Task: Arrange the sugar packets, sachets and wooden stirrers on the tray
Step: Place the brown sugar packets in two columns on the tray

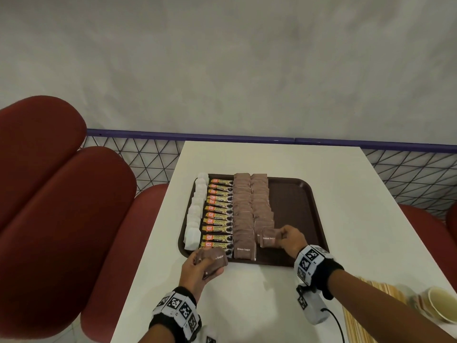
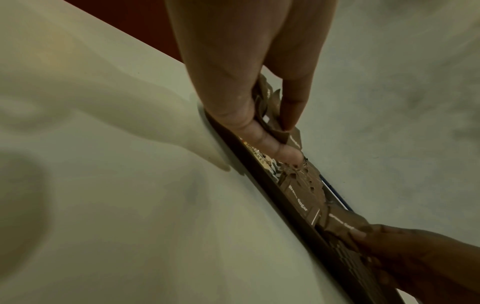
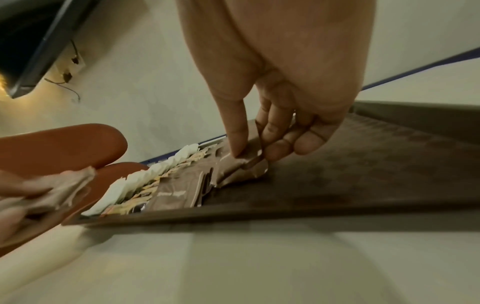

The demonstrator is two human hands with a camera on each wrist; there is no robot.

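The right hand (image 1: 289, 240) pinches a brown paper sugar packet (image 1: 268, 240) at the second row's near end on the dark brown plastic tray (image 1: 299, 194); the left hand (image 1: 197, 268) clamps a spare bundle (image 1: 212, 258) over the white counter (image 1: 272, 305). Dragging probably shunts overlapped neighbours; loose fingers (image 2: 272, 144) could spill the bundle.

Wooden stirrers (image 1: 371, 315) at near right: my right forearm covers part, bottom edge cuts the rest. Cup (image 1: 441, 304) clipped by the right edge. My left hand (image 1: 197, 269) hides how many brown sugar packets (image 1: 213, 259) it grips; in the right wrist view that bunch is a blur. Print on the granules sachets (image 1: 218, 214) unreadable at the far end.
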